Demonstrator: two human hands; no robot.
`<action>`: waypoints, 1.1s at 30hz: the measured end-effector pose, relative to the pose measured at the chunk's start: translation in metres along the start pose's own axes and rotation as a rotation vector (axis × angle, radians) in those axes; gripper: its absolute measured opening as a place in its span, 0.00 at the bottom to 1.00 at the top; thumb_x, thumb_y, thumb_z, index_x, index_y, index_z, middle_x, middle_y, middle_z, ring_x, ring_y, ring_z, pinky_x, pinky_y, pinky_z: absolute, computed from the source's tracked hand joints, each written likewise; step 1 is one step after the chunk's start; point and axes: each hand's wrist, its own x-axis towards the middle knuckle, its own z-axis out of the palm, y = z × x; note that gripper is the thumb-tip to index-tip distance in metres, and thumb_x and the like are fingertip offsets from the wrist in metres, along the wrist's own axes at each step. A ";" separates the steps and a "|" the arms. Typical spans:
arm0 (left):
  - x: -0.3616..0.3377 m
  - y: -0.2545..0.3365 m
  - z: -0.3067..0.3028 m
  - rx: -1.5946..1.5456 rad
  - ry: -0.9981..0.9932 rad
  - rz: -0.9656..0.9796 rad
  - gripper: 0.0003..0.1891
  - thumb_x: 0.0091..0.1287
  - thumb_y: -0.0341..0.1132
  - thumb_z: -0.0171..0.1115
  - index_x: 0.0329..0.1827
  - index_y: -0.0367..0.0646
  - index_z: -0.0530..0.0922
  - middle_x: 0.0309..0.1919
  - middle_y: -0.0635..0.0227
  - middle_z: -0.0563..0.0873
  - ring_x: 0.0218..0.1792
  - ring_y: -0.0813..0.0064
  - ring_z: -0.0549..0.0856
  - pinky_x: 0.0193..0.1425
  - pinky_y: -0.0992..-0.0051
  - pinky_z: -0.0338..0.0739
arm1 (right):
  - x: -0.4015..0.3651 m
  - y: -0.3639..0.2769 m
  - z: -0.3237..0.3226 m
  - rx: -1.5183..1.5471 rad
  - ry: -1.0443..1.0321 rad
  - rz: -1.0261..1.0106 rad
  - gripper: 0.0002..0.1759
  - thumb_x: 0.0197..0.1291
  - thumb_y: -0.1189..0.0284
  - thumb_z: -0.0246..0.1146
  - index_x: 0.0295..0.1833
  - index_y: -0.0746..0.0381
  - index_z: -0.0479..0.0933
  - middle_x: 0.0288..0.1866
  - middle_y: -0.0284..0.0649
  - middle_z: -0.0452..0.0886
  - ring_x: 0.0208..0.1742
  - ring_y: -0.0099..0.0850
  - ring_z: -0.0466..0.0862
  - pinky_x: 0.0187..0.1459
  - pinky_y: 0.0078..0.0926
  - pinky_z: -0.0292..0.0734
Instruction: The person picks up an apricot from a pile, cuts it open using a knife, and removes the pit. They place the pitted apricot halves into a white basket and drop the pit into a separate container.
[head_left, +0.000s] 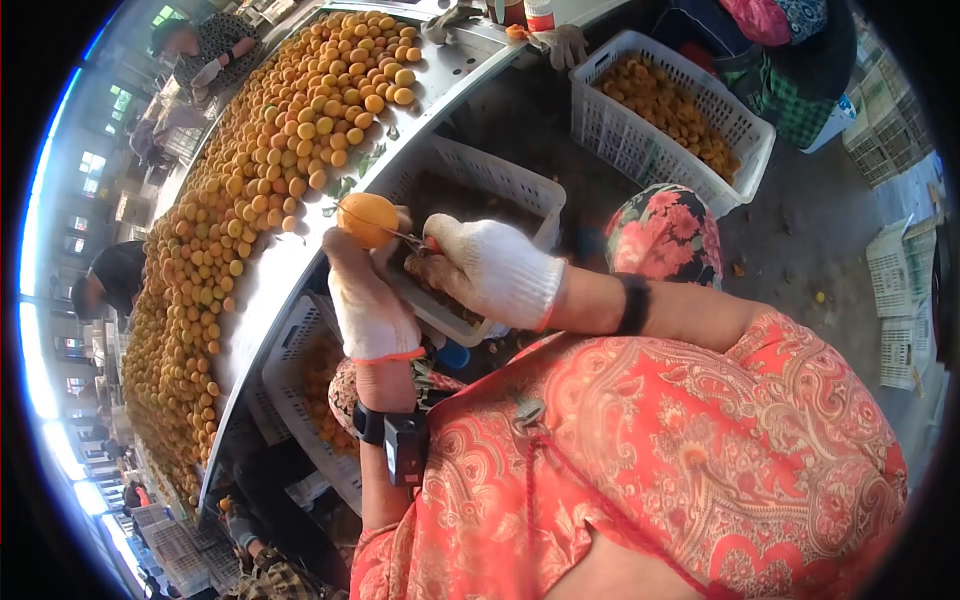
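Left hand (372, 305), in white knit glove with orange cuff edge: fingers closed on one whole apricot (367, 220), held up beside the edge of the metal sorting table (262, 300). Wrist bears a black strap and small box-shaped device (405, 448).

Right hand (490, 268), in matching glove, black band on forearm: fingers closed on a thin metal tool (408, 238); the tool reaches to the apricot, its tip too small to make out.

Apricot pile (290, 130): whole fruit, yellow to orange, spread along the table at left, from far to near. Green leaves (345, 188) on the table, just beside the held apricot.

White plastic crate (540, 195), below the hands: dark contents, not identifiable. Second crate (290, 385), near left, partly under the table: orange pieces inside. Third crate (755, 165), far right, on the floor: opened apricot pieces (675, 110).

Far end of table: work glove (562, 45), beside a red-and-white container (539, 14). Co-worker (215, 50), far left, gloved, across the table.
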 end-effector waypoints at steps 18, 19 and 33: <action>0.017 -0.013 -0.016 -0.188 0.202 -0.004 0.23 0.75 0.56 0.58 0.52 0.42 0.78 0.38 0.59 0.86 0.36 0.68 0.85 0.47 0.67 0.82 | -0.001 0.003 -0.011 0.098 0.157 -0.080 0.15 0.66 0.66 0.68 0.44 0.66 0.75 0.28 0.55 0.80 0.31 0.38 0.86 0.33 0.37 0.77; 0.014 -0.015 -0.013 -0.078 0.232 0.062 0.22 0.76 0.54 0.58 0.52 0.42 0.79 0.38 0.61 0.86 0.36 0.70 0.85 0.45 0.70 0.81 | 0.000 -0.008 -0.023 0.101 0.223 -0.099 0.14 0.67 0.65 0.67 0.42 0.64 0.74 0.29 0.52 0.82 0.33 0.50 0.85 0.34 0.40 0.77; -0.032 -0.015 0.042 -0.221 0.001 -0.041 0.18 0.78 0.48 0.52 0.64 0.52 0.77 0.37 0.77 0.82 0.35 0.78 0.82 0.41 0.75 0.81 | 0.028 -0.027 -0.013 0.362 0.221 -0.076 0.13 0.72 0.68 0.62 0.35 0.64 0.75 0.24 0.26 0.71 0.30 0.15 0.68 0.27 0.22 0.68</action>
